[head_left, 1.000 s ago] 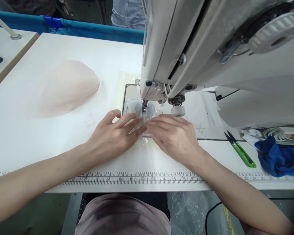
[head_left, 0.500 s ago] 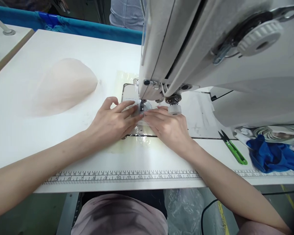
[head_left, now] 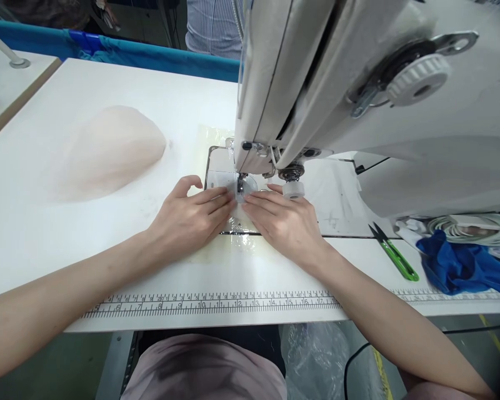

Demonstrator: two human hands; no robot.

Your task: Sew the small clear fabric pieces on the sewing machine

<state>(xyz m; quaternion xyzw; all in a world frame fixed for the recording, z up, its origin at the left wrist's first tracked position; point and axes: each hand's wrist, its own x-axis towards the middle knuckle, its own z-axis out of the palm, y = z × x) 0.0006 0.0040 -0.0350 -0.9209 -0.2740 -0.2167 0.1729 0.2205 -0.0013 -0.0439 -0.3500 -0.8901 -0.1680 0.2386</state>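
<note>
Left hand [head_left: 187, 219] and right hand [head_left: 285, 222] flat, grips unclenched, pinning clear film [head_left: 238, 222] beside needle [head_left: 240, 186] near table's [head_left: 45, 233] front edge; fingertip-puncture risk if film creeps.

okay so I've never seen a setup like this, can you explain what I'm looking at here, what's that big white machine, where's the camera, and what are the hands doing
The picture comes from a camera worn on a person's head, looking down at their own two hands. The big white body is an industrial sewing machine; its needle area sits just past the fingertips. The left hand and right hand lie flat, side by side, pressing a small clear, thin piece onto the machine bed under the needle. Nothing is gripped; the fingers only press down.

On the white table lie a pale pink mound of sheer fabric, green-handled thread snips, a blue cloth, and a printed ruler strip along the near edge. Someone in a striped shirt stands behind the table.
</note>
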